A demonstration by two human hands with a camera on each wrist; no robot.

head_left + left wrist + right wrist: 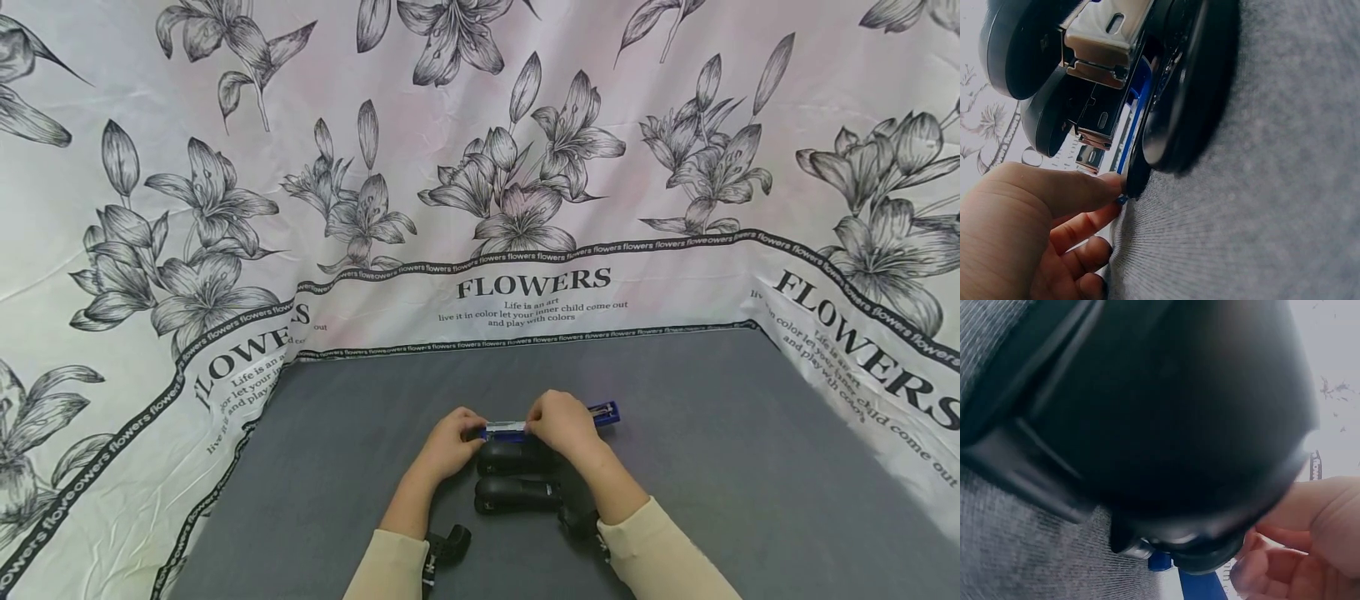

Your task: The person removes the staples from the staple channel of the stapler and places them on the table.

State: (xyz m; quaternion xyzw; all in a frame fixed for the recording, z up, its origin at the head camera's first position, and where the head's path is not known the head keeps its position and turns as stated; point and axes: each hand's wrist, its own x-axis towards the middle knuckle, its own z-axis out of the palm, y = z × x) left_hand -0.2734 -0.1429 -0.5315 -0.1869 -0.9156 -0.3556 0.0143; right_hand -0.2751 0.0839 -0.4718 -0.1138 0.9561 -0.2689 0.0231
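A blue stapler (506, 435) with a pale metal strip along its top lies crosswise between my two hands. My left hand (452, 440) pinches its left end between thumb and fingers. From above, my right hand (564, 423) holds it near the middle, the fingertips on the pale strip. A blue end piece (604, 412) with metal inside sticks out past the right hand. In the left wrist view, the thumb of my left hand (1054, 200) meets the end of the blue strip (1132, 137). The right wrist view shows curled fingers of my right hand (1297, 550), partly behind a black stapler.
Two black staplers, one (513, 458) close in front of the blue one and another (517, 494) nearer me, lie on the grey cloth (337, 433). Their metal noses (1104, 40) show in the left wrist view. A flower-printed curtain (525, 308) borders the back and sides.
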